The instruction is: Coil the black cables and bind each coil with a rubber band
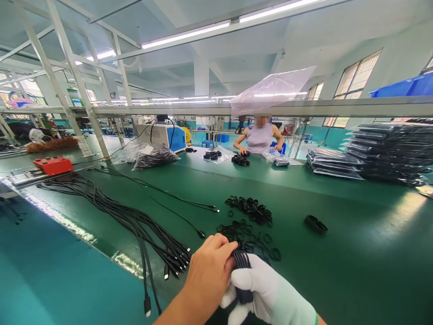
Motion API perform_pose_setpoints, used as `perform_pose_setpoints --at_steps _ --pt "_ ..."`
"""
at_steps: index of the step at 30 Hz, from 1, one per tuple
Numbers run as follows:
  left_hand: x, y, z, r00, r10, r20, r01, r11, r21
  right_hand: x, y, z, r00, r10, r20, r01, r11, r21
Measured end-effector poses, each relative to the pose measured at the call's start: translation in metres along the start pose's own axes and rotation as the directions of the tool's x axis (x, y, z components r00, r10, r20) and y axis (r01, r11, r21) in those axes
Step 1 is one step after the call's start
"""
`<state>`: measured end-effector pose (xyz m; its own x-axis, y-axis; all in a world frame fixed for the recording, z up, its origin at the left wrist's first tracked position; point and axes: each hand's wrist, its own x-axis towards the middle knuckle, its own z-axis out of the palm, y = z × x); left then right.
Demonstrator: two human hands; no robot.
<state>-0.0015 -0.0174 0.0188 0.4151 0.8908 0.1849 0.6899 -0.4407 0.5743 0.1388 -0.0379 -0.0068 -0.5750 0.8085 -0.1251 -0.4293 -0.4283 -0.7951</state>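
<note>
A coiled black cable (241, 261) sits in my right hand (260, 284), which wears a white glove; the gloved fingers and thumb wrap round the coil. My bare left hand (209, 266) is closed against the coil's left side, its fingertips at the top of the loops. What those fingertips pinch is partly hidden. Just beyond both hands lie scattered small black bands (250, 210). Left of my hands, a long bundle of black cables (135, 216) with metal-tipped plugs stretches along the green table (291, 271).
One coiled cable (315, 224) lies to the right. A red control box (53, 165) stands at the left edge. Bagged cables (157, 155) and stacks of packed bags (389, 151) line the far side. Opposite, a co-worker (260, 137) handles black coils. A metal rail (189, 109) crosses overhead.
</note>
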Motion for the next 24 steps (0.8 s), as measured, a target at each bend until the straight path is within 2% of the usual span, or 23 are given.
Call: perform_pose_setpoints --at_steps 3,7,11,14,16,18,21,24 --pt "-0.002 -0.007 0.008 0.998 0.06 -0.013 -0.059 0.996 0.071 0.002 0.003 -0.001 1.0 0.004 -0.007 -0.004 1.0 0.027" --pt "-0.002 -0.007 0.015 0.996 0.084 0.004 -0.084 0.995 0.049 0.004 0.013 -0.003 0.999 0.017 -0.045 -0.016 0.999 0.033" --pt "0.002 -0.008 0.005 0.996 0.074 0.043 -0.074 0.997 -0.01 0.0 0.01 -0.003 0.996 0.011 -0.09 -0.008 0.999 0.037" --pt "0.02 -0.024 -0.014 0.995 -0.028 0.099 0.035 0.997 -0.065 -0.006 -0.005 -0.007 0.977 0.02 -0.212 0.01 0.99 0.142" --pt "0.037 -0.04 -0.026 0.987 -0.141 0.076 0.142 0.99 -0.012 -0.009 -0.018 -0.014 0.957 0.014 -0.29 0.048 0.978 0.204" --pt "0.055 -0.054 -0.03 0.979 -0.196 0.059 0.192 0.979 0.07 -0.011 -0.027 -0.022 0.937 -0.019 -0.348 0.093 0.976 0.197" --pt "0.075 -0.065 -0.021 0.976 -0.182 0.12 0.166 0.977 0.135 -0.013 -0.029 -0.031 0.917 -0.053 -0.396 0.122 0.981 0.153" --pt "0.085 -0.068 -0.005 0.97 -0.155 0.188 0.128 0.981 0.148 -0.013 -0.025 -0.034 0.916 -0.053 -0.397 0.119 0.982 0.144"
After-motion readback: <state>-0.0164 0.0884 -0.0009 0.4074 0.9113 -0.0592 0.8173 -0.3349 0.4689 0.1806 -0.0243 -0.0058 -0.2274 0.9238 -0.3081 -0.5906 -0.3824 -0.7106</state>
